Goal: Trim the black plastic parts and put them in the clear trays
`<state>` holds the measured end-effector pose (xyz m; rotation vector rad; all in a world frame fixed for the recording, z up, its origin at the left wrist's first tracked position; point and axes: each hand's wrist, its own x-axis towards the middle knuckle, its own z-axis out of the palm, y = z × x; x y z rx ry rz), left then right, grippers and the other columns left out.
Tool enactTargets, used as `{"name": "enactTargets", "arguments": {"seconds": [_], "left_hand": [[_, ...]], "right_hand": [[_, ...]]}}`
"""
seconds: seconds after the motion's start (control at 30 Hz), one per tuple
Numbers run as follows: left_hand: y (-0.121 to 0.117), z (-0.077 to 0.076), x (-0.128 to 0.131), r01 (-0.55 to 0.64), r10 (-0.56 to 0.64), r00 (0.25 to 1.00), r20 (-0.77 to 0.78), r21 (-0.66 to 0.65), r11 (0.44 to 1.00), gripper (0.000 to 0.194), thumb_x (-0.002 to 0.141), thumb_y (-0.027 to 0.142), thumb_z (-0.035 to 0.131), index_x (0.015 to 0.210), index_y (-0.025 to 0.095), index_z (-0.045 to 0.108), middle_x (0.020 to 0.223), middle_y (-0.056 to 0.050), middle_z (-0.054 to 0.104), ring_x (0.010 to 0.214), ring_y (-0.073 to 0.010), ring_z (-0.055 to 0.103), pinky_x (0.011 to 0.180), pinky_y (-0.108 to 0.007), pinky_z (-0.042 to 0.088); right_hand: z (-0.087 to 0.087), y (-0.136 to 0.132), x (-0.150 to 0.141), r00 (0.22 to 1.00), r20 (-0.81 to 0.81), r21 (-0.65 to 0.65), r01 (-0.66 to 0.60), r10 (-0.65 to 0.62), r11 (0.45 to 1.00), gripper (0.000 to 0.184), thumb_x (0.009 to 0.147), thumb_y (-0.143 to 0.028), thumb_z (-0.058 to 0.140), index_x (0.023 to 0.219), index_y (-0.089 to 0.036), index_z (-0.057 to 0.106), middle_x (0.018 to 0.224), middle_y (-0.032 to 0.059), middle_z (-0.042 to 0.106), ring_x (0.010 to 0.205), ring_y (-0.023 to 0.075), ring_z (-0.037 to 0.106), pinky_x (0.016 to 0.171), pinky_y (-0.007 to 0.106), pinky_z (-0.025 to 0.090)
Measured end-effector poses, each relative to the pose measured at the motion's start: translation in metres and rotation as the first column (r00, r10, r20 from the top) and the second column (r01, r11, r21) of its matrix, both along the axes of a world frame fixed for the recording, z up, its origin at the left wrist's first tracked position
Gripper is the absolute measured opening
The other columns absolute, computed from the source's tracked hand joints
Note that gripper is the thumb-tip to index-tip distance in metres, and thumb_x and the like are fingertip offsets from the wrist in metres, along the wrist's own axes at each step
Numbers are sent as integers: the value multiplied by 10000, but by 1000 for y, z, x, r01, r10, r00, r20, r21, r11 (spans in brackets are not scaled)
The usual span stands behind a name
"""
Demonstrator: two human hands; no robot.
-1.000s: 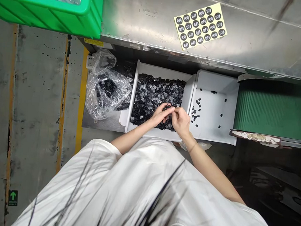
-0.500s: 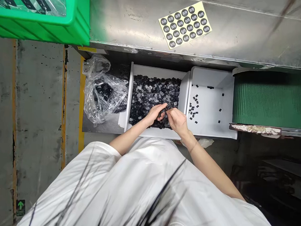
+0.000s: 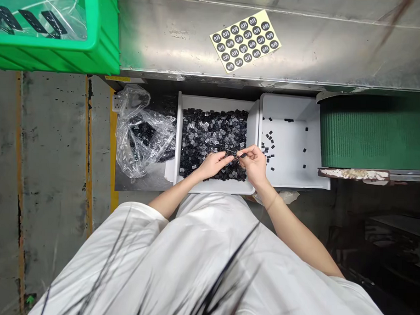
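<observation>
The left hand (image 3: 211, 166) and right hand (image 3: 255, 167) work close together above a tray (image 3: 215, 102) heaped with black chips (image 3: 216, 125) — the fingers of both pinch small dark parts (image 3: 243, 155), too tiny to make out exactly. Those parts sit between the hands, over the tray's four o'clock side. From the hands, a second tray (image 3: 290, 106) with scattered chips stands near three o'clock, a clear bag (image 3: 141, 150) near nine, a green crate (image 3: 100, 48) at ten, and a sticker sheet (image 3: 245, 41) at twelve on the steel surface (image 3: 165, 45).
</observation>
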<state>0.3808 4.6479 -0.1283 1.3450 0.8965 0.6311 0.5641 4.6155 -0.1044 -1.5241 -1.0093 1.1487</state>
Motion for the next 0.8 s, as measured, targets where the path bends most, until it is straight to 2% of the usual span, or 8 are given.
{"name": "enactTargets", "arguments": {"seconds": [0.13,0.23,0.3,0.4,0.5,0.67,0.73,0.8], "left_hand": [[-5,-4,10,-20,85,971,222,-279,960,515,899,633,710,737,213,459,597,71,407,548,-76,360,530,-231,248],[-3,-8,12,-19,156,939,307,-407,913,473,821,592,810,829,197,549,592,69,491,504,-63,396,482,-208,250],[0,-9,9,-48,216,920,326,-454,890,451,791,548,845,883,183,596,634,53,556,497,-61,431,458,-200,262],[5,-9,4,-126,313,902,298,-512,850,423,830,533,809,965,166,650,790,-1,663,533,-63,496,442,-196,307],[6,-6,8,-136,332,899,285,-539,831,429,897,561,745,1036,161,678,931,-42,706,576,-62,528,446,-193,343],[10,0,18,-83,327,874,360,-552,829,447,821,526,851,1018,186,640,805,16,624,595,-81,561,466,-193,382],[12,0,18,-43,334,856,394,-591,806,463,753,442,917,1008,185,628,760,39,591,558,-67,523,458,-183,348],[14,-1,16,29,340,834,434,-651,759,469,709,351,946,1017,182,636,738,51,565,545,-53,502,464,-169,325]], "right_hand": [[1,0,0,996,-79,-29,49,-52,998,267,778,-390,791,829,-256,565,676,-38,596,499,110,429,455,269,351],[2,1,2,966,-241,-84,74,-92,994,242,719,-287,790,826,-249,577,779,-25,655,537,98,480,461,240,359],[3,2,6,920,-376,-131,69,-114,989,260,682,-230,805,810,-245,580,769,-34,643,530,83,464,452,216,326],[4,3,11,842,-522,-173,51,-136,984,296,642,-175,836,779,-236,581,712,-44,596,506,62,390,442,194,293],[3,3,12,785,-610,-205,-19,-112,978,295,664,-173,860,801,-239,607,695,-42,573,507,63,344,441,190,308],[-2,-2,6,748,-658,-260,-117,-86,959,252,751,-215,849,847,-252,619,702,-40,575,511,81,336,439,207,351],[-4,-3,5,751,-654,-271,-119,-92,955,255,748,-216,849,839,-250,613,695,-42,576,510,82,342,435,210,355],[-6,-3,5,755,-649,-277,-122,-92,953,270,742,-217,855,837,-247,604,688,-46,575,505,77,342,434,204,353]]}}
